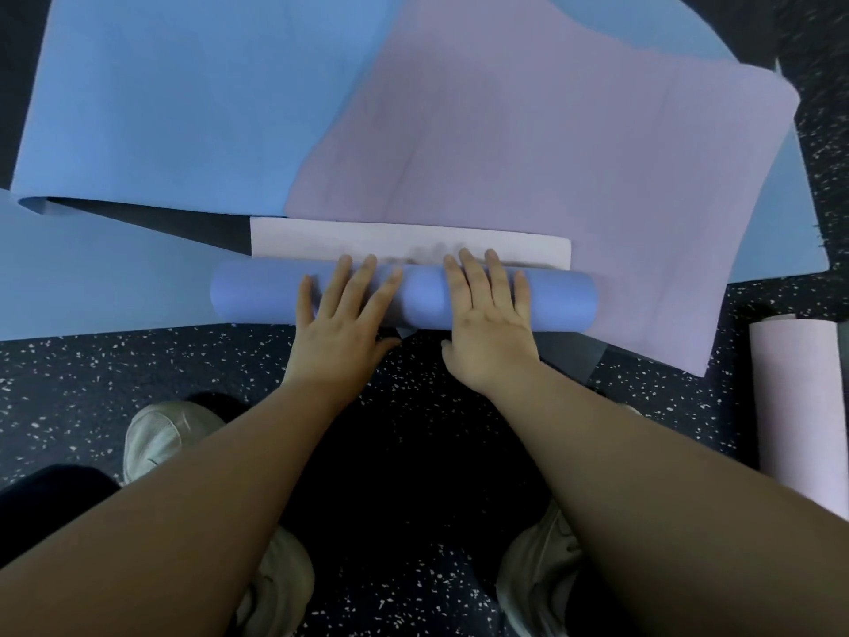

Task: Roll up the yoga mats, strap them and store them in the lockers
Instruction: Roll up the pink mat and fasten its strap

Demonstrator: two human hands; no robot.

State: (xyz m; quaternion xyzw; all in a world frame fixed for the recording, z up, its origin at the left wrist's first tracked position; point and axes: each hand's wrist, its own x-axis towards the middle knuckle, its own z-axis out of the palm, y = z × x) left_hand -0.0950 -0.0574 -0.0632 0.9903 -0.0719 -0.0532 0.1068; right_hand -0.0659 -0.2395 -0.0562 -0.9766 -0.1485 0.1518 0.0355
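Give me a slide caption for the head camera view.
Both hands, left and right, press flat on a half-rolled blue-purple yoga mat.

One head-worn view, looking steeply down and forward, close over the speckled floor, shoes at the bottom of the frame.

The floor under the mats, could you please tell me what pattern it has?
The dark rubber floor is navy-black with scattered white speckles, clearest in the head view.
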